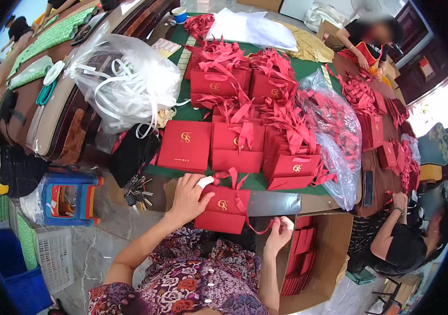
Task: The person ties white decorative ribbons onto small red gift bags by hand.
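A small red bag [219, 216] with a gold logo and red ribbon hangs at the table's near edge. My left hand [190, 198], with white tape on a finger, grips the bag's upper left side. On the right, my right hand [280, 231] pinches the end of the red ribbon [255, 227], which runs from the bag and is pulled out to the side. Just beyond, a flat red bag [184, 146] lies beside upright rows of red bags [237, 149] with ribbons on top.
An open cardboard box [329, 257] of red bags stands at my right. Clear plastic bags [129, 79] lie on the green-covered table. Blue stools [69, 197] stand at left. One person [371, 39] works at the back right, another [407, 241] sits at right.
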Motion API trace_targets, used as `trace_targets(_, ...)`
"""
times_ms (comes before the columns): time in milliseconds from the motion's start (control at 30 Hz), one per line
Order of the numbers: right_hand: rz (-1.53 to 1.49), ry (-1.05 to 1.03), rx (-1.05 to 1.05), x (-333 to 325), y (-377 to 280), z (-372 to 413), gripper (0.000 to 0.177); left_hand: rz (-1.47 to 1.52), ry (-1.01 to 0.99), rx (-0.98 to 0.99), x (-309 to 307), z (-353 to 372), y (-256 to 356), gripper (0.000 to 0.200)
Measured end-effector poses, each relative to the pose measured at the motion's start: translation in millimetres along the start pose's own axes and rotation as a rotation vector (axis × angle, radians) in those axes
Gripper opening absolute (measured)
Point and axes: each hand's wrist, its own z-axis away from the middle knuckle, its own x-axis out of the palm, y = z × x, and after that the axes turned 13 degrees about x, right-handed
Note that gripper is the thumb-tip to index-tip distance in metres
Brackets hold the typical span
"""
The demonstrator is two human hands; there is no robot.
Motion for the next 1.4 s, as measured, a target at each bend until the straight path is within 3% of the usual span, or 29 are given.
trace_targets(67, -0.085, -0.126, -0.072, 19.2, -54.4, 27.6, 0.014, -0.016, -0.053, 0.009, -1.1, 3.7, -3.3, 0.038)
trace_targets(133, 0.214, -0.257, -0.124, 26.8, -74.2, 36.4, 0.013, -0.031, -0.107, 0.017, 0.2, 7.4, -6.7, 0.039)
trace_targets(333, 0.515, -0.580, -0.348, 96.7, -120.7, 68.0, 0.017, -0.014, -0.128, 0.009, 4.3, 7.2, -7.6, 0.038)
trace_targets(467, 0.483, -0.571, -0.408, 120.1, -106.5, 70.3, 0.017, -0.039, -0.080, 0.073, 5.2, 6.6, -6.6, 0.033)
trace_targets(533, 0.444, -0.534, -0.106, 130.1, -96.5, 70.7, 0.016, -0.040, -0.082, 0.082, 5.4, 6.6, -7.1, 0.032)
trace_targets(567, 0.445, -0.522, -0.228, 130.8, -91.1, 68.5, 0.015, -0.033, -0.099, 0.082, 4.6, 5.3, -7.1, 0.032)
trace_targets(667, 0.484, -0.495, -0.329, 133.7, -86.1, 64.5, 0.015, -0.025, -0.142, 0.085, 0.4, 0.8, -5.2, 0.027)
trace_targets(933, 0.600, -0.498, -0.246, 136.6, -96.0, 61.6, 0.015, 0.097, -0.232, -0.006, -5.1, -8.3, -4.3, 0.013)
trace_targets(1400, 0.730, -0.564, -0.225, 139.9, -113.7, 53.5, 0.016, 0.144, -0.112, -0.081, 4.5, -5.8, 6.4, 0.012)
